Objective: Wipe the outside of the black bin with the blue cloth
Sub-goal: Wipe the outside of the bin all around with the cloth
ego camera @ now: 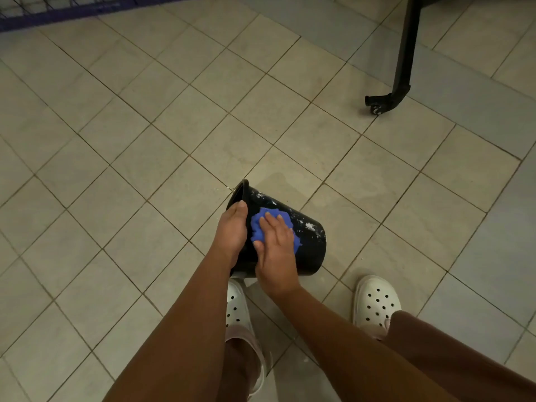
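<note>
A view from the head looks straight down at a tiled floor (pixel 174 126) of pale square tiles with dark grout lines running diagonally. Low in the middle, a black bin (pixel 301 230) lies tipped on its side, its open mouth turned to the upper left and its base to the lower right. White specks and smears dot its outer wall.

The left hand (pixel 232 230) curls over the bin's rim at the mouth, fingers hooked around the edge, a closed grip on the bin. The right hand (pixel 275 250) lies flat, fingers spread, pressing a crumpled blue cloth (pixel 261 224) against the bin's outer wall just beside the left hand; this grip is open, palm down on the cloth. Blue edges of the cloth show above the fingertips and past the right side of the hand.

Both bare forearms reach up from the bottom edge. Under them, two white perforated clogs (pixel 377 303) stand on the tiles, one at each side, the left one close under the bin.

Bare tiles lie to the left, above and to the right of the bin. A faint damp patch (pixel 290 181) marks the tiles just above it. Well apart at the upper right, a black metal leg (pixel 406 47) ends in a small castor. A dark blue wire frame (pixel 58 10) crosses the upper left corner.
</note>
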A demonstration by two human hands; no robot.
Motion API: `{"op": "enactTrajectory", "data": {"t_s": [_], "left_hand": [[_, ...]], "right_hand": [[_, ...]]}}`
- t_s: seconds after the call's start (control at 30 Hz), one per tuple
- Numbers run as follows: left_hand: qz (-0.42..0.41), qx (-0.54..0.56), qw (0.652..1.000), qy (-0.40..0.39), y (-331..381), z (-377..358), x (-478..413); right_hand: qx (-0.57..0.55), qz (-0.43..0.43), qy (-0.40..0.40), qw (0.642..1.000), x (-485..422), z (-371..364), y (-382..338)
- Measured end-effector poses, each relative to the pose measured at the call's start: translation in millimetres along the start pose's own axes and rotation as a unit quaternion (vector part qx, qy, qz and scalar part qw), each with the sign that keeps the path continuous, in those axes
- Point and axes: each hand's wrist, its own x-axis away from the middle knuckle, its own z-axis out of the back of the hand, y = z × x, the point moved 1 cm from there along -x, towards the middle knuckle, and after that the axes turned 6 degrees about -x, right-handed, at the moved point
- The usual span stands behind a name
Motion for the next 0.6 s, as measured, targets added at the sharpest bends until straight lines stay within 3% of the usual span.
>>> {"op": "enactTrajectory", "data": {"t_s": [0.13,0.33,0.53,0.6], "left_hand": [[-0.012,-0.002,1.000,-0.006,0.0,-0.2,2.5],[0.003,-0.040,0.999,0.015,-0.1,-1.7,4.1],[0.015,-0.060,0.998,0.014,-1.1,4.9,-3.9],[0.032,-0.073,0.996,0.045,-1.0,4.9,-6.6]], "right_hand": [[-0.001,0.023,-0.034,0.999,-28.9,11.2,6.2],[0.035,-0.133,0.042,0.990,-13.4,19.9,24.3],[0.031,0.038,-0.070,0.996,-20.1,10.2,10.5],[0.041,0.046,-0.087,0.994,-28.7,14.1,19.8]]}}
